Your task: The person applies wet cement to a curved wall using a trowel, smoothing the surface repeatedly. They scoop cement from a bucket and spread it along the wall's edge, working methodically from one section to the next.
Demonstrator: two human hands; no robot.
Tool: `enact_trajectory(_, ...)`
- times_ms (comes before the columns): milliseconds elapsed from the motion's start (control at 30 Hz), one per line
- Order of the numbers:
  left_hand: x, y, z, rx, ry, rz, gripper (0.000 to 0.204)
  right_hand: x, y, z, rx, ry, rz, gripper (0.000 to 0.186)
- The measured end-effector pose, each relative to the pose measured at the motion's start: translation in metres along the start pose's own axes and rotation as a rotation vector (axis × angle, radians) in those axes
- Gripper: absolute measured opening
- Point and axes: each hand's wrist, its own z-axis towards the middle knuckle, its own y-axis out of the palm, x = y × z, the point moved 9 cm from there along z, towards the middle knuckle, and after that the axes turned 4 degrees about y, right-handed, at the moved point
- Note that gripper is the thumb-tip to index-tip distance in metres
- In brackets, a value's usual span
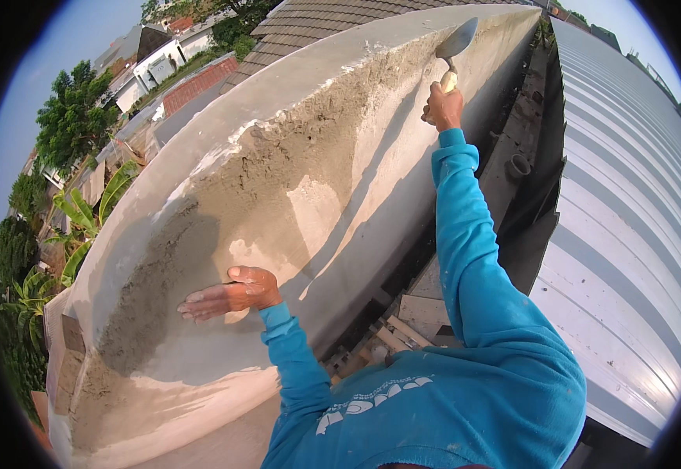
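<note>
My right hand (442,107) is wrapped round the pale handle of a trowel (458,41), my arm stretched far ahead. The trowel's grey metal blade lies near the top edge of a long plastered wall (403,156); I cannot tell whether it touches. My left hand (231,295) is in front of the wall's face, fingers straight and together, thumb apart, nothing in it. Whether its palm meets the wall is not plain. Rough grey-brown mortar (278,156) runs in a band below the wall's top edge, with smoother, paler plaster beneath.
A ribbed metal roof (622,234) slopes along the right. Between it and the wall runs a dark gap with a round pot-like object (518,166) and loose wood pieces (403,332). Beyond the wall are a tiled roof (309,35), trees (78,117) and houses.
</note>
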Motion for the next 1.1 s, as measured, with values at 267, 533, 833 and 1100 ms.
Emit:
enact_trajectory(267, -0.006, -0.002, 0.009, -0.007, -0.013, 0.051, 0.074, -0.1, -0.027, -0.035, 0.234, -0.396, 0.264, 0.034)
enact_trajectory(533, -0.008, 0.006, 0.001, 0.001, -0.035, 0.04, 0.074, -0.03, 0.001, -0.007, 0.025, -0.118, 0.107, 0.035)
enact_trajectory(833, 0.001, 0.001, 0.007, -0.043, -0.027, 0.064, 0.075, 0.001, 0.01, -0.004, -0.054, 0.036, 0.108, 0.032)
enact_trajectory(1100, -0.005, 0.009, 0.004, -0.008, 0.104, 0.155, 0.073, -0.036, -0.021, -0.034, 0.019, -0.191, 0.179, 0.044)
